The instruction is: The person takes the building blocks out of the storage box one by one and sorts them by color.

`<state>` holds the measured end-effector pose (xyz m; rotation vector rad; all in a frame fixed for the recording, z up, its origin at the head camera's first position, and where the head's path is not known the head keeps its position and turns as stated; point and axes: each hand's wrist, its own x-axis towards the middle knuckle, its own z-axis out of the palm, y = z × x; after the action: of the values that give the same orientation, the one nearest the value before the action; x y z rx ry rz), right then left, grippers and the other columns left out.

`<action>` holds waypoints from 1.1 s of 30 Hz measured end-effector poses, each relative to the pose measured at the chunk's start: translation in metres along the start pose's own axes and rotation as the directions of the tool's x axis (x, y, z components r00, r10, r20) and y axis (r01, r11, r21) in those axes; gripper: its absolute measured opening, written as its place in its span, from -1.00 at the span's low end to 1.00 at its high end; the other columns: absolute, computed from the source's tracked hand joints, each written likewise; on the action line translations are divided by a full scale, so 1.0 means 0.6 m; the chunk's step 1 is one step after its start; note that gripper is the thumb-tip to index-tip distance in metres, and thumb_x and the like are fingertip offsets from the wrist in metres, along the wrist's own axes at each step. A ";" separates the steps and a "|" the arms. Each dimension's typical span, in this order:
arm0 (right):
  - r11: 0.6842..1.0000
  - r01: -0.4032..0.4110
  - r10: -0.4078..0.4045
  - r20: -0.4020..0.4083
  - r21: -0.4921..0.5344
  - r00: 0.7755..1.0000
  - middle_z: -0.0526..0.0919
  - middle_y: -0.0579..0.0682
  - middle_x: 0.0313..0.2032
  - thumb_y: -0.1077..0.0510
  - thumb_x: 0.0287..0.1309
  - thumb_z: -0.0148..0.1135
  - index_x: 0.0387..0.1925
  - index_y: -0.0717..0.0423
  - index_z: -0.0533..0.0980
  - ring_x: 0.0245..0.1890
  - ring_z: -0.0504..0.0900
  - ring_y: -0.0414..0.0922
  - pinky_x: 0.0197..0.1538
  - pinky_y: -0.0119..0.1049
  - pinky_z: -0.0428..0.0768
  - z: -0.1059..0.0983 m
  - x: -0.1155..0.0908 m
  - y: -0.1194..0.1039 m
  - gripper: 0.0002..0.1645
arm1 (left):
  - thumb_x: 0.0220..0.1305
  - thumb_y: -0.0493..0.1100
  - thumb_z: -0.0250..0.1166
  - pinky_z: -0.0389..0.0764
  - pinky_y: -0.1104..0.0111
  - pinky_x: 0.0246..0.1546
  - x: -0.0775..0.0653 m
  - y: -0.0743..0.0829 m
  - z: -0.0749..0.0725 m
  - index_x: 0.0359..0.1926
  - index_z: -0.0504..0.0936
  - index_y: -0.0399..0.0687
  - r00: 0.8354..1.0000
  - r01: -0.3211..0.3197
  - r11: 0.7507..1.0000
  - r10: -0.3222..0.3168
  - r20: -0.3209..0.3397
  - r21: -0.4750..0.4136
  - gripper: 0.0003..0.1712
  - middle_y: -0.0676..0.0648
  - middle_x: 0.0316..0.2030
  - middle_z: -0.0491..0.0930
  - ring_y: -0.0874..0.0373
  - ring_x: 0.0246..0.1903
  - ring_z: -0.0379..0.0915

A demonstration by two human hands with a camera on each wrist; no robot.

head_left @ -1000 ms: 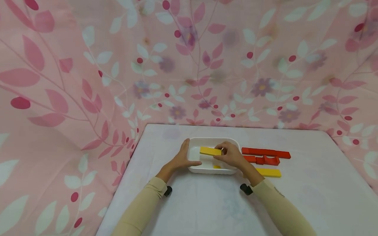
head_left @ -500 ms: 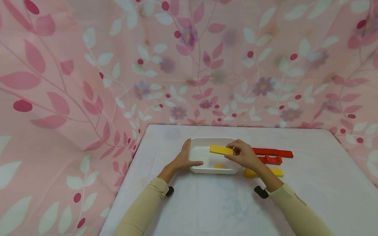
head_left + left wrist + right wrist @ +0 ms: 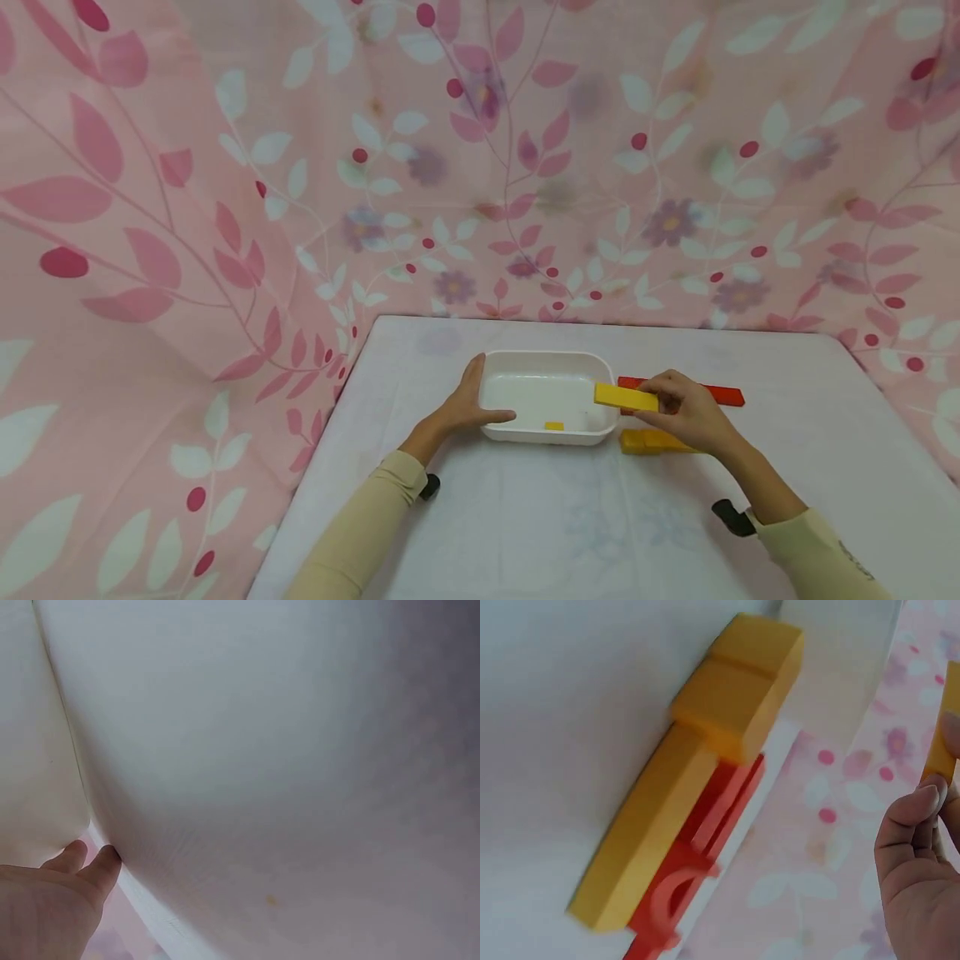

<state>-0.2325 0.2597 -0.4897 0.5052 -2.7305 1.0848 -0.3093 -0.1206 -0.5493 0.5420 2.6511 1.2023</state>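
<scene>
In the head view my left hand (image 3: pixel 463 407) is at the left end of a white tray (image 3: pixel 547 437), fingers straight along its side and thumb stretched over the front rim. A small yellow piece (image 3: pixel 554 426) lies inside the tray near the front wall. My right hand (image 3: pixel 697 417) pinches the end of a long yellow block (image 3: pixel 622 397), which reaches left to the tray's right rim and overlaps it in this view. The right wrist view shows the thumb and fingers closed on that yellow block (image 3: pixel 939 746). Fingertips of the left hand (image 3: pixel 56 907) show beside the white tray in the left wrist view.
Right of the tray lie yellow blocks (image 3: pixel 639 442) in a row. Behind them is a long red bar (image 3: pixel 727 396), partly covered by my right hand. A red piece with a curved cradle (image 3: pixel 671 896) shows in the right wrist view. Floral cloth (image 3: pixel 525 208) hangs behind the table.
My right hand has carried the yellow block out from over the tray toward the right, nearer the red and yellow pieces. My left hand has stayed at the tray's left end.
</scene>
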 end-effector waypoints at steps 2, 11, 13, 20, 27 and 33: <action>0.999 -0.016 0.016 0.008 -0.035 1.000 0.45 -0.15 -0.34 -0.03 -0.15 0.45 -0.19 -0.17 0.57 -0.44 0.37 -0.20 -0.46 -0.50 0.47 -0.010 -0.013 0.015 -0.62 | -0.30 0.41 0.41 0.08 0.06 0.36 0.000 0.001 0.000 0.44 -0.37 0.06 1.000 0.001 1.000 -0.001 0.003 0.003 0.49 0.00 0.44 -0.30 0.11 0.40 -0.20; 0.994 -0.036 0.039 0.019 -0.108 0.999 0.43 -0.13 -0.38 -0.04 -0.15 0.45 -0.15 -0.14 0.58 -0.48 0.34 -0.24 -0.51 -0.51 0.40 -0.038 -0.049 0.047 -0.57 | -0.30 0.43 0.39 0.07 0.06 0.36 -0.004 -0.001 0.000 0.43 -0.39 0.13 1.000 0.021 1.000 -0.021 -0.002 0.011 0.48 0.02 0.45 -0.31 0.12 0.40 -0.22; 0.992 -0.024 0.026 0.019 -0.128 0.999 0.43 -0.14 -0.38 -0.05 -0.15 0.44 -0.14 -0.13 0.58 -0.47 0.32 -0.25 -0.51 -0.50 0.38 -0.047 -0.056 0.054 -0.56 | -0.30 0.44 0.39 0.07 0.06 0.36 -0.002 -0.002 0.000 0.43 -0.40 0.15 1.000 0.015 1.000 -0.015 -0.001 0.010 0.48 0.03 0.44 -0.31 0.12 0.40 -0.22; 0.989 -0.065 0.071 0.045 -0.135 0.996 0.44 -0.09 -0.39 -0.02 -0.11 0.41 -0.15 -0.07 0.58 -0.48 0.31 -0.28 -0.55 -0.49 0.36 -0.085 -0.080 0.088 -0.59 | -0.28 0.40 0.40 0.08 0.06 0.36 -0.003 -0.002 -0.001 0.44 -0.36 0.01 1.000 0.007 1.000 -0.007 0.002 0.001 0.48 0.02 0.44 -0.30 0.11 0.40 -0.19; 0.979 -0.125 0.136 0.059 -0.160 0.989 0.47 -0.06 -0.31 -0.04 -0.05 0.38 -0.10 -0.01 0.57 -0.45 0.34 -0.29 -0.51 -0.49 0.45 -0.107 -0.098 0.118 -0.56 | -0.27 0.43 0.38 0.07 0.05 0.36 -0.002 0.000 -0.002 0.44 -0.36 0.04 1.000 0.010 1.000 -0.010 -0.003 0.009 0.47 0.02 0.45 -0.30 0.11 0.41 -0.22; 0.951 -0.164 0.184 0.051 -0.264 0.982 0.54 0.03 -0.19 -0.05 -0.08 0.39 -0.13 -0.01 0.58 -0.43 0.36 -0.39 -0.45 -0.54 0.51 -0.120 -0.110 0.141 -0.58 | -0.29 0.42 0.39 0.06 0.04 0.36 -0.002 0.001 -0.004 0.44 -0.37 0.04 1.000 0.018 1.000 -0.018 0.010 -0.001 0.48 0.02 0.45 -0.31 0.10 0.41 -0.22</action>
<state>-0.2007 0.3833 -0.5091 0.2747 -2.9698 0.7369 -0.3085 -0.1222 -0.5474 0.5214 2.6411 1.1921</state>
